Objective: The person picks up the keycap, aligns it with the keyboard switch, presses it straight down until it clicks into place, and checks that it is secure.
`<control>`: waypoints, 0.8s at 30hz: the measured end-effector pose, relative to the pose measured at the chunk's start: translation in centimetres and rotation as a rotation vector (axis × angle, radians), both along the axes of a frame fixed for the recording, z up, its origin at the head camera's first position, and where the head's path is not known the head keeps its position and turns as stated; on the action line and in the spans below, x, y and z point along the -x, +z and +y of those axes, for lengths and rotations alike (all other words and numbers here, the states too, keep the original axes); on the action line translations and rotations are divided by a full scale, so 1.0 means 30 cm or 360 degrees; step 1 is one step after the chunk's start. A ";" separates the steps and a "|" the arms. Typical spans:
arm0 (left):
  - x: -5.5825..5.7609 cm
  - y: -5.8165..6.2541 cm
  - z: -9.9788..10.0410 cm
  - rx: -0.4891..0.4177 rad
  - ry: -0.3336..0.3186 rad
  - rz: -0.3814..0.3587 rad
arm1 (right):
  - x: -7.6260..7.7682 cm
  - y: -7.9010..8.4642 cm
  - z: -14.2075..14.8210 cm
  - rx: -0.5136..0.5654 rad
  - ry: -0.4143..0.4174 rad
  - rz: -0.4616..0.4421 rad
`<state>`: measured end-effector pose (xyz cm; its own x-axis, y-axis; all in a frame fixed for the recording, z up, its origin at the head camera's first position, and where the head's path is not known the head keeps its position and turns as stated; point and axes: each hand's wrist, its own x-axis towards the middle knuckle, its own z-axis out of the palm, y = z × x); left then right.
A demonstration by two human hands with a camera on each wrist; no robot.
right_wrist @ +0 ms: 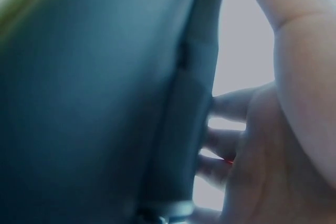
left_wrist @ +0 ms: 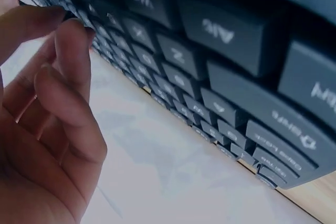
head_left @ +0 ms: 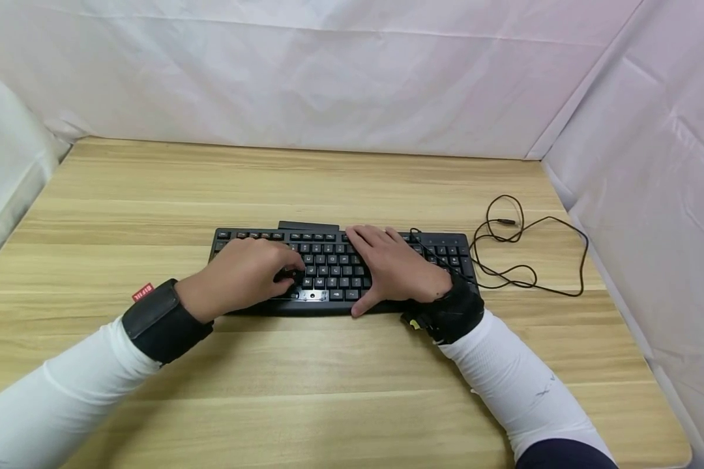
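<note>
A black keyboard [head_left: 340, 309] lies crosswise on the wooden table. Over its left half, my left hand [head_left: 246, 270] has thumb and index finger brought together at the keys. In the left wrist view those fingertips [left_wrist: 73, 32] pinch a small black piece [left_wrist: 70, 15]; cannot tell whether it is a keycap. To the right of that hand, a pale, shiny strip [head_left: 313, 295] shows in the front key row. My right hand [head_left: 393, 267] rests spread across the keyboard, its thumb at the near edge and its fingers extended toward the far edge.
A thin black cable [head_left: 583, 260] runs in loops from the keyboard to the right, its dark plug [head_left: 506, 222] inside one loop. White cloth [head_left: 328, 85] hangs behind the wooden table [head_left: 352, 391] and on both sides.
</note>
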<state>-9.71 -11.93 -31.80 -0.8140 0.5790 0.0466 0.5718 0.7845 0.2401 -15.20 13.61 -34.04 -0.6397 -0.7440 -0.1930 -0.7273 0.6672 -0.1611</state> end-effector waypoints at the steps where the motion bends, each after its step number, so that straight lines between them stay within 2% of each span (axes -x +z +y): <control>1: -0.001 -0.002 0.001 0.0007 -0.0027 0.0018 | 0.001 0.001 0.000 0.0000 0.0002 0.0001; 7: -0.004 -0.017 -0.004 0.0019 -0.0124 0.0078 | 0.000 0.003 -0.004 -0.0001 0.0002 0.0012; 14: -0.008 -0.025 -0.004 0.0048 -0.0138 0.0035 | 0.000 0.004 -0.001 0.0000 0.0007 -0.0012; 24: -0.020 -0.027 0.004 0.0048 -0.0105 0.0101 | 0.000 0.004 0.000 0.0011 0.0004 -0.0017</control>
<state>-9.10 -11.81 -32.60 -0.7699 0.6334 0.0784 0.6359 0.7509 0.1783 -15.19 13.61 -33.92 -0.6356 -0.7471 -0.1947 -0.7274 0.6640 -0.1733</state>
